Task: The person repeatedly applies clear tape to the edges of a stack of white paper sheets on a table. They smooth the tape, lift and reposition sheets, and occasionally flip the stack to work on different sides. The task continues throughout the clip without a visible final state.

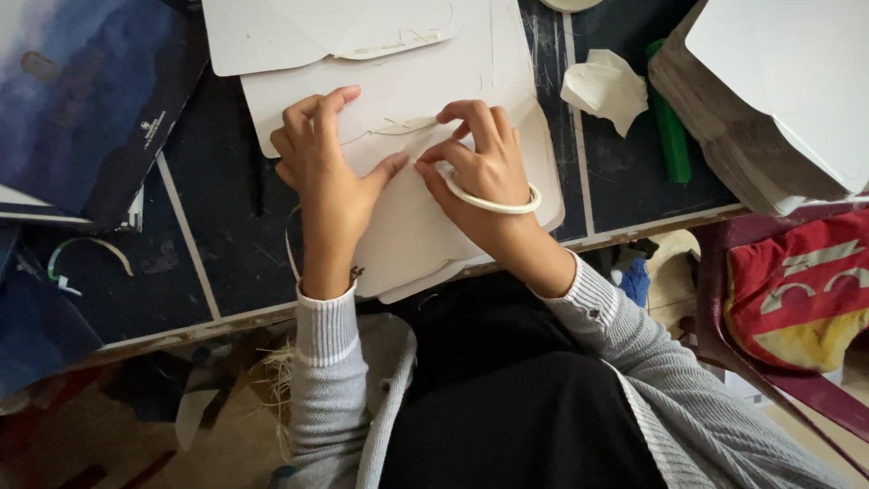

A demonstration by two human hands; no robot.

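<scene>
Head view: both hands press on a white die-cut cardboard sheet (407, 208) lying on the dark table (217, 244). The left hand (330, 177) lies flat, fingers spread — the right hand (480, 154), with a white bangle (489, 201), pinches a fold. Nearby: a crumpled paper (605, 88) and a green marker (670, 136).

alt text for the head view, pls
Both hands, left hand and right hand, press on a white die-cut card sheet on a dark table. A stack of card blanks sits at right, beside crumpled paper.
</scene>
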